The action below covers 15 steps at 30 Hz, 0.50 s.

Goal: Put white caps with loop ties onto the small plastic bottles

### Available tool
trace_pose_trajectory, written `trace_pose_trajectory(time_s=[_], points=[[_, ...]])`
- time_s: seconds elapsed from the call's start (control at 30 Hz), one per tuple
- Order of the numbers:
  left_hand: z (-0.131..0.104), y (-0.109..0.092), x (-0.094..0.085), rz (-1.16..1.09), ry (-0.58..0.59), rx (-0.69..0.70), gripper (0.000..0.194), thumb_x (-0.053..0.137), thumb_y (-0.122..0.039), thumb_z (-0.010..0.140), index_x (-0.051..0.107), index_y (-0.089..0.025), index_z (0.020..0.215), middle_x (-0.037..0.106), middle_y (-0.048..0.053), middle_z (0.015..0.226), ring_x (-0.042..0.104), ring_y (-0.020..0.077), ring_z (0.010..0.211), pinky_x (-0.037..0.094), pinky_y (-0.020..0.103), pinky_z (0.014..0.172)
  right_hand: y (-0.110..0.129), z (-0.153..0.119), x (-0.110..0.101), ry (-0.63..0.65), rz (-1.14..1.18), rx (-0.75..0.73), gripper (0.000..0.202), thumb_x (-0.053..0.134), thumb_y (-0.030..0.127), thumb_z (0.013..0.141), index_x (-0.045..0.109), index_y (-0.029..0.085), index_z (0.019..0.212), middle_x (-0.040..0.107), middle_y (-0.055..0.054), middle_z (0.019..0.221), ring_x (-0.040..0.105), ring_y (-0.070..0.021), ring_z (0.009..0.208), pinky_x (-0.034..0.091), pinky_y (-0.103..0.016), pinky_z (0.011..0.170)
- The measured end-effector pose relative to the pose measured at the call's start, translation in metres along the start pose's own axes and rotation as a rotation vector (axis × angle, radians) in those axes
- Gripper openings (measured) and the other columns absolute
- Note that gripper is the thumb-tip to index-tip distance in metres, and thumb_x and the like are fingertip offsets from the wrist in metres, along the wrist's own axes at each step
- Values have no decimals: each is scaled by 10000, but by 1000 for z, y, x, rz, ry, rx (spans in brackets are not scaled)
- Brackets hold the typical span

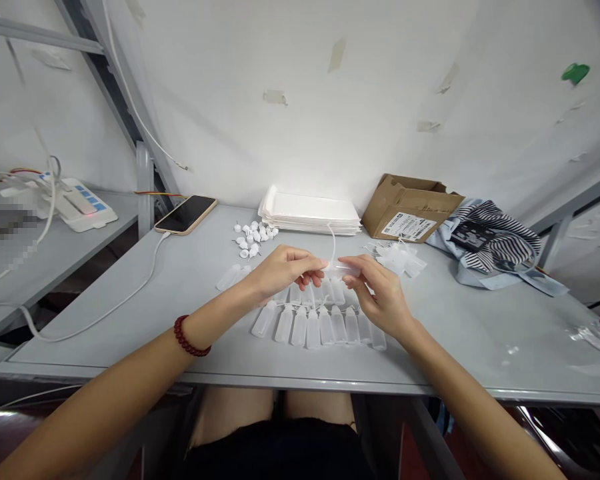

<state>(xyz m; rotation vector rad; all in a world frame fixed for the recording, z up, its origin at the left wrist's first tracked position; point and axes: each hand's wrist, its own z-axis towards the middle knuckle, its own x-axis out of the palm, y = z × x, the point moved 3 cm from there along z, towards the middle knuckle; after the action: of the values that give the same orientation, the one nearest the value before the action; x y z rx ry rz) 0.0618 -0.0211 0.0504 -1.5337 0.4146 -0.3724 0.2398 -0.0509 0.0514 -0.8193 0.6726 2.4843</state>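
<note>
Above the desk, a small translucent plastic bottle (339,269) lies sideways between my two hands. My left hand (293,270) pinches its left end, with fingers curled and the thumb on top. The fingers of my right hand (377,287) close round its right end. From the bottle's left part a thin white strip (333,240) stands up. Below my hands, several similar bottles (313,328) lie side by side in rows, partly hidden by my fingers. White caps with thin tips (254,237) are heaped beyond my left hand.
Behind my hands lies a stack of white trays or cards (313,212). A cardboard box (405,208) stands to its right, with more bottles (400,257) before it. A phone (187,215) with a cable lies left. Striped and blue cloth (490,247) is heaped at right.
</note>
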Motion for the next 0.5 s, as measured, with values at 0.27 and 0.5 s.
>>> trace_pose_trajectory(time_s=[0.27,0.5], points=[[-1,1,-1,45,73,11,269,640,-366,799,722,-133,692,704,71,725,543,102,582,463,236,568,-2,-1,-2,73,11,68,215,392,282,961,578,197,1027,629,-58,794,553,-158,625,449,-282,573],[-8,-8,0,417,20,185,246,609,-346,821,723,-159,708,564,-15,549,489,104,529,346,226,484,-7,-3,-1,142,146,282,314,375,377,963,610,171,944,516,13,591,462,-124,497,383,-262,504]])
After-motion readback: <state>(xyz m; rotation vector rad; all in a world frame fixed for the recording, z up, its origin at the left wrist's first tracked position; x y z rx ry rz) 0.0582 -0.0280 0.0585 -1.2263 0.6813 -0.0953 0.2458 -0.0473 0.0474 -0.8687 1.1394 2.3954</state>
